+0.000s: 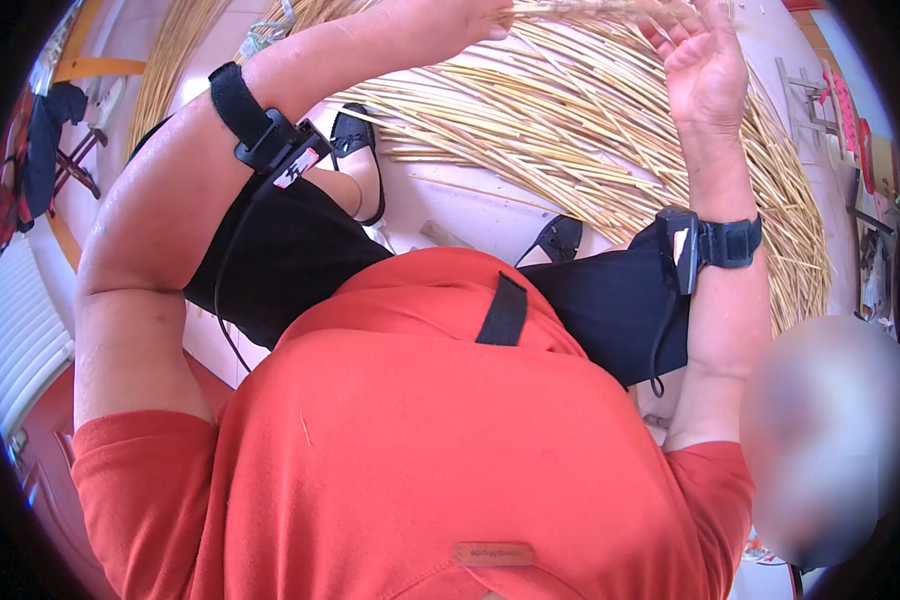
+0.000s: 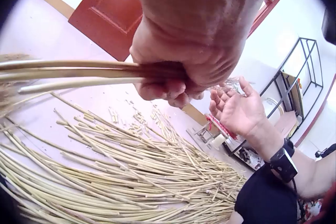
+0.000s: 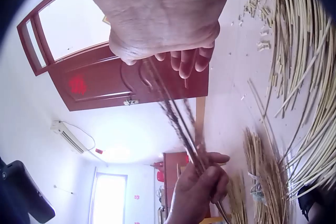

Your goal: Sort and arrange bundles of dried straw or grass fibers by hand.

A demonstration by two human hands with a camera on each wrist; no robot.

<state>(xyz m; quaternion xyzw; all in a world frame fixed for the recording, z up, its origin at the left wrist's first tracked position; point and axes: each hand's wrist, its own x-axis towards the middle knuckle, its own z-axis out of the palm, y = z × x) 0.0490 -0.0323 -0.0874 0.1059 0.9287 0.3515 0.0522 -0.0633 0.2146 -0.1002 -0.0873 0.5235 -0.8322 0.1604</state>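
Note:
My left hand (image 1: pixel 475 22) grips a few thin, straw-coloured stalks. In the left wrist view, the bare ends of the stalks (image 2: pixel 68 71) stick out to one side of the curled left fingers (image 2: pixel 176 86). Their thin, brushy heads (image 3: pixel 176 116) stretch from the left hand (image 3: pixel 202 187) toward my right hand (image 3: pixel 168 29) in the right wrist view. My right hand (image 1: pixel 708 80) is raised with its palm showing and its fingers loosely bent around the far end of the heads, not closed. Part of the right palm is hidden there by the wrist.
A wide spread of long stalks (image 1: pixel 570 120) covers the floor beyond my feet. Short cut pieces (image 2: pixel 136 119) are scattered beside it. A tied bundle (image 3: pixel 257 176) lies near the left hand. A black metal rack (image 2: pixel 294 87) and a red door (image 3: pixel 152 85) stand farther off.

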